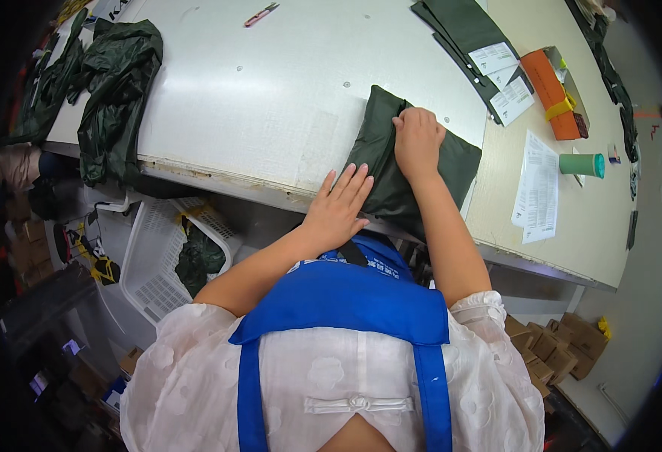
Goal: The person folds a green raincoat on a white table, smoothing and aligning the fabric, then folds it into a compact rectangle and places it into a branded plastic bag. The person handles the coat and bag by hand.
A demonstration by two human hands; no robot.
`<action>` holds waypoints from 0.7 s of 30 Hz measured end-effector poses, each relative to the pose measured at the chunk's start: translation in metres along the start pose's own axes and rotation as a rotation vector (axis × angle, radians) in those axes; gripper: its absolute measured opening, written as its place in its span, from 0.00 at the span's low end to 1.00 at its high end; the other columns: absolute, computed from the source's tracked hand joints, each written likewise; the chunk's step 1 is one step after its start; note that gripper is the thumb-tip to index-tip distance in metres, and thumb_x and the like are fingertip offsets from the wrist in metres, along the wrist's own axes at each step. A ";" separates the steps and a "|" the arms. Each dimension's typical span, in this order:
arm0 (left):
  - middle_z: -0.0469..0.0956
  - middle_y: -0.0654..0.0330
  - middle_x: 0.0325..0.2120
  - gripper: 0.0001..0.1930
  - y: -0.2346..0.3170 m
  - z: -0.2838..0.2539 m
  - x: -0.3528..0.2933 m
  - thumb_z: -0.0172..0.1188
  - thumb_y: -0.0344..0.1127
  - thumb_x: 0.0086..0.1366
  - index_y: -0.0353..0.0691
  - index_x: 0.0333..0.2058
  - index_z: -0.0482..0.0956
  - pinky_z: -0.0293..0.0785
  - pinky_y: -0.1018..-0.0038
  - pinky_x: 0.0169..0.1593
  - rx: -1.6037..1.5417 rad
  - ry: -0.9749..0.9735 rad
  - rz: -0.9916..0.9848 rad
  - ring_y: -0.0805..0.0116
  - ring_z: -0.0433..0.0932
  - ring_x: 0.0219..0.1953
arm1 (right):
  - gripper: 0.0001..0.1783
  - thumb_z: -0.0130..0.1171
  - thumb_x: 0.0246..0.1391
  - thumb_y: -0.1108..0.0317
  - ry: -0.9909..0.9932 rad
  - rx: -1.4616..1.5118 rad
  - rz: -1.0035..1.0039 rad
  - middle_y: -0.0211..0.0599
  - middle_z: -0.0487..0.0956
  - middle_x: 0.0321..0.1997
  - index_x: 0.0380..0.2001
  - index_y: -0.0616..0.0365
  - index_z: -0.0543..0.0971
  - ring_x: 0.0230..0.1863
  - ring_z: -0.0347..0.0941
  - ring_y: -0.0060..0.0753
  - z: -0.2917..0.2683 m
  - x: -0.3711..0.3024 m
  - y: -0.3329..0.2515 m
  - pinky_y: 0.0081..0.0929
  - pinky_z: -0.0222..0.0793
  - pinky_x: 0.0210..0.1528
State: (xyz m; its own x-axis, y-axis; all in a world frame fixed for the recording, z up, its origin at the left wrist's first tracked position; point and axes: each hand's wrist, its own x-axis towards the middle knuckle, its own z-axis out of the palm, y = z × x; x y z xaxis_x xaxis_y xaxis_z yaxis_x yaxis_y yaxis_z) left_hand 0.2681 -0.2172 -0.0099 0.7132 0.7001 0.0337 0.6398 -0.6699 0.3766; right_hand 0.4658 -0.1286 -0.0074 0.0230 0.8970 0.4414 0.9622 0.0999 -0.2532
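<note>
A dark green folded fabric bundle (441,167) lies at the table's front edge, its lower part hanging a little over it. A raised seam or fold runs along it towards its far corner. My right hand (419,143) is on top of it with fingers curled and pressed together at that fold; exactly what the fingertips pinch is hidden. My left hand (338,207) is spread flat, palm down, with its fingertips at the bundle's left edge and its fingers apart.
Thread snips (261,15) lie at the back. Far right are flat green pieces (470,34) with paper slips, an orange box (553,90), printed sheets (539,188) and a green cylinder (582,165). Crumpled green fabric (120,90) drapes over the left edge, near a white basket (150,256) below.
</note>
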 end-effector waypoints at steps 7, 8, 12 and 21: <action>0.54 0.50 0.64 0.39 -0.005 -0.008 0.010 0.62 0.47 0.54 0.36 0.61 0.58 0.48 0.55 0.65 -0.095 0.080 -0.020 0.52 0.52 0.66 | 0.07 0.57 0.53 0.64 -0.184 0.156 0.169 0.34 0.75 0.36 0.32 0.54 0.73 0.43 0.70 0.40 0.015 0.024 0.025 0.40 0.59 0.48; 0.54 0.50 0.63 0.38 -0.006 -0.011 0.022 0.62 0.47 0.55 0.36 0.60 0.59 0.49 0.56 0.65 -0.117 0.147 -0.004 0.51 0.53 0.65 | 0.07 0.58 0.53 0.64 -0.198 0.213 0.190 0.34 0.75 0.36 0.32 0.54 0.73 0.43 0.70 0.41 0.016 0.020 0.030 0.41 0.59 0.48; 0.54 0.46 0.63 0.36 -0.002 -0.016 0.092 0.56 0.49 0.60 0.33 0.61 0.58 0.47 0.58 0.67 -0.105 0.286 0.028 0.50 0.52 0.66 | 0.24 0.57 0.54 0.57 -0.090 0.189 0.170 0.40 0.70 0.56 0.51 0.53 0.70 0.60 0.62 0.47 -0.015 0.002 0.035 0.52 0.52 0.60; 0.49 0.42 0.65 0.41 -0.011 0.000 0.124 0.51 0.59 0.61 0.37 0.64 0.54 0.44 0.57 0.67 -0.075 0.076 0.006 0.49 0.48 0.67 | 0.39 0.52 0.53 0.41 -0.463 -0.264 0.243 0.39 0.49 0.71 0.66 0.40 0.57 0.70 0.40 0.60 -0.035 -0.046 0.062 0.73 0.34 0.62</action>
State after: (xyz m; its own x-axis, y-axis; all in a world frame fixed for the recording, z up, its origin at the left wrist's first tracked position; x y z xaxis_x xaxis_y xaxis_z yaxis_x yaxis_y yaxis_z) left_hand 0.3496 -0.1230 -0.0094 0.6917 0.7145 0.1050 0.6102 -0.6560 0.4442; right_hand 0.5344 -0.1784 -0.0130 0.1873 0.9815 -0.0400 0.9806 -0.1892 -0.0512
